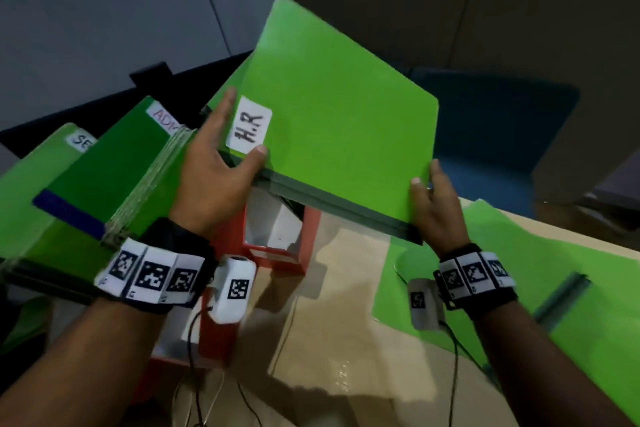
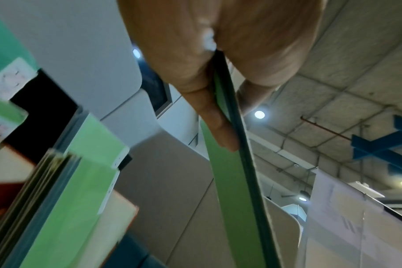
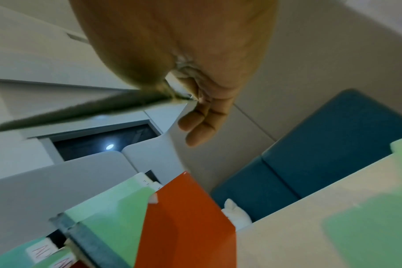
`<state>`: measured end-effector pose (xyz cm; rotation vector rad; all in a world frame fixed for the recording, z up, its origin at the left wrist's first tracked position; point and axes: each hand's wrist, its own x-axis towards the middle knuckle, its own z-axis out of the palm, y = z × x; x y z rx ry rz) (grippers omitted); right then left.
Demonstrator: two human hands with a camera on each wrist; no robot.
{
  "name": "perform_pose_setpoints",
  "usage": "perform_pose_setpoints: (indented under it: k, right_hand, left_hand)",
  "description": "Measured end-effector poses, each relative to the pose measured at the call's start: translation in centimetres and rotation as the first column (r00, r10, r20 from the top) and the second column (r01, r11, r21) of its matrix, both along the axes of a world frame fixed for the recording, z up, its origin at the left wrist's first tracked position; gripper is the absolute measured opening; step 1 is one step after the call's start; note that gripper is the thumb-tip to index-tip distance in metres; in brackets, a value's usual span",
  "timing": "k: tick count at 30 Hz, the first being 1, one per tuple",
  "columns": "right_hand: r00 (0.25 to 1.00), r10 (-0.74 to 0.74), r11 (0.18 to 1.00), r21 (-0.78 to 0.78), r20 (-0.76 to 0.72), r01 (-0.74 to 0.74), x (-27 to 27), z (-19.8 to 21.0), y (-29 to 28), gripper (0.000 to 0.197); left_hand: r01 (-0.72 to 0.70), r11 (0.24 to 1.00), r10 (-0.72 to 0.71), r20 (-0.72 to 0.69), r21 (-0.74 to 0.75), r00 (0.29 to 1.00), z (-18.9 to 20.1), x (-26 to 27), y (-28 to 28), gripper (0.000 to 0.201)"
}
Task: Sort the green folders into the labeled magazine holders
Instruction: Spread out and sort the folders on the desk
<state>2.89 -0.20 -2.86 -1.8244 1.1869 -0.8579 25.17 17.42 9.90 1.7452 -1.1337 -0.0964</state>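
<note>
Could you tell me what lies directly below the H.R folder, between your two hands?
In the head view, the open top of an orange magazine holder sits under the H.R folder, between the left hand and the right hand.

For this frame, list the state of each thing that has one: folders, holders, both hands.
H.R folder: closed, tilted, held above the red holder.
Red holder: upright, holds no folder visible here.
Filed folders: standing at left.
Loose folders: flat on table.
Left hand: grips H.R folder.
Right hand: grips its corner.

Green "H.R" folder held tilted above the red magazine holder.
</note>
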Motion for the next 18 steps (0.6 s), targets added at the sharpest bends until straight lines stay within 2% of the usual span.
perform_pose_setpoints:
  k: [3,5,9,12,15,18]
  right_hand:
    - [0.992,0.127,0.992,0.006,0.004,-0.127,4.9,0.3,1.1,0.064]
    - [0.971,0.231,0.973,-0.013,-0.057,-0.232,7.6,0.4,2.3,0.066]
    - [0.887,0.445,0.889,-0.057,-0.124,-0.454,12.4,0.5,5.2,0.064]
    - [0.810,0.579,0.812,-0.021,-0.092,-0.583,15.3,0.7,6.8,0.064]
    - [0.767,0.639,0.768,-0.011,-0.058,-0.640,17.6,1.0,7.7,0.064]
    - [0.789,0.614,0.790,0.014,-0.018,-0.613,19.9,1.0,7.7,0.064]
  left_hand:
    - [-0.043,0.998,0.051,0.148,-0.052,0.988,2.5,1.9,1.1,0.069]
    - [-0.073,0.995,0.086,0.196,-0.073,0.977,3.3,3.1,1.9,0.068]
    - [-0.150,0.988,0.154,0.218,-0.034,0.964,3.3,5.1,2.9,0.068]
    - [-0.162,0.986,0.151,0.255,0.025,0.955,2.5,5.7,2.5,0.068]
    - [-0.176,0.980,0.141,0.296,0.095,0.945,1.7,6.1,1.3,0.068]
    - [-0.163,0.969,0.103,0.300,0.183,0.948,0.9,7.2,-0.9,0.070]
